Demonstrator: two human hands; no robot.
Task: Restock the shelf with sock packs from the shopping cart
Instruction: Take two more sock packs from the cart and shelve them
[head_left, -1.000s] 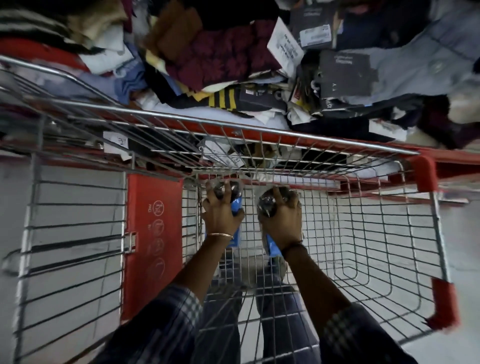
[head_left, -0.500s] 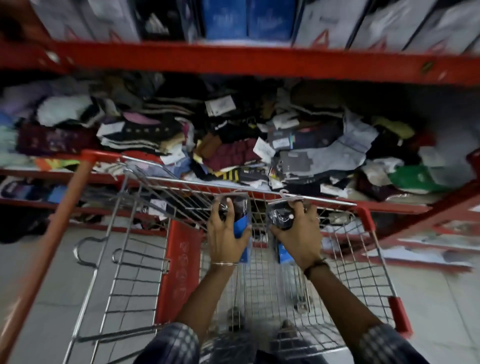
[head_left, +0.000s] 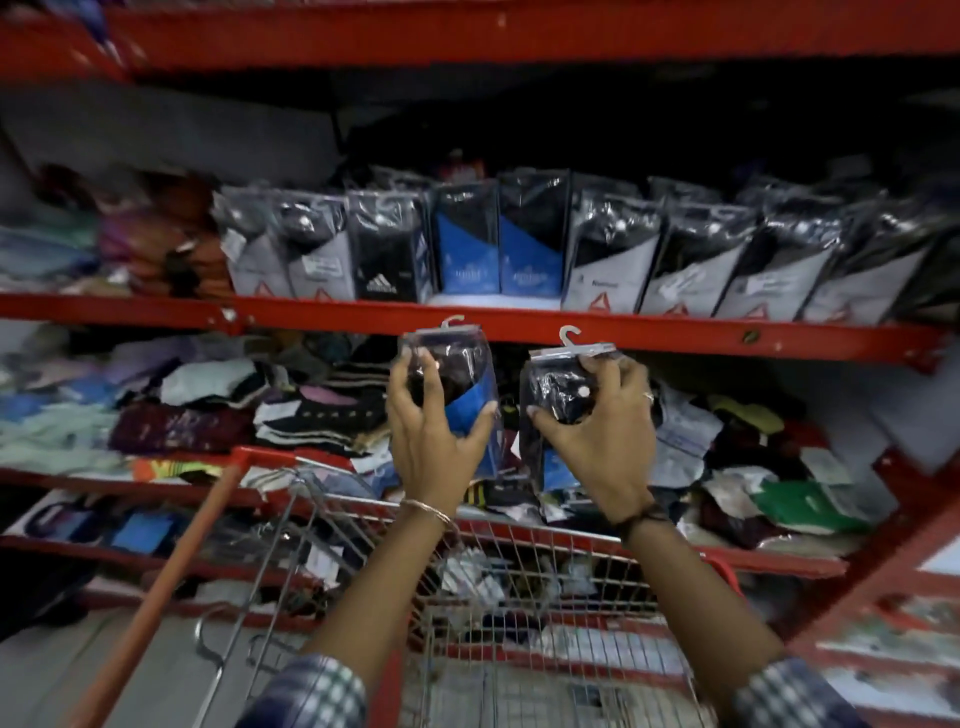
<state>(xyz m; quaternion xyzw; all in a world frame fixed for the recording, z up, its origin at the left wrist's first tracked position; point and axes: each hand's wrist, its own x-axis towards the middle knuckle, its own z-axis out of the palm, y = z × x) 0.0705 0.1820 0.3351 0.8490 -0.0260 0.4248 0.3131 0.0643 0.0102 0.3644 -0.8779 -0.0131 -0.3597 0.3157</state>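
Note:
My left hand (head_left: 428, 441) grips a clear-wrapped sock pack with a blue and black card (head_left: 457, 384), held upright with its hook on top. A second sock pack (head_left: 563, 395), dark with a white hook, is held upright in my right hand (head_left: 597, 431). Both packs hang in front of the red shelf rail (head_left: 675, 332), just below a row of upright sock packs (head_left: 493, 249) on that shelf. The wire shopping cart (head_left: 519, 587) sits under my forearms.
The shelf below holds a loose heap of mixed socks (head_left: 291, 400) and paper tags. Another red shelf beam (head_left: 467, 36) runs overhead. The cart's orange handle (head_left: 171, 582) slants at lower left. Folded cloth lies at the left of the upper shelf (head_left: 130, 244).
Both hands have risen out of the cart with a pack each, from basket level up to the shelf rail. My view has tilted up from the cart to the shelves.

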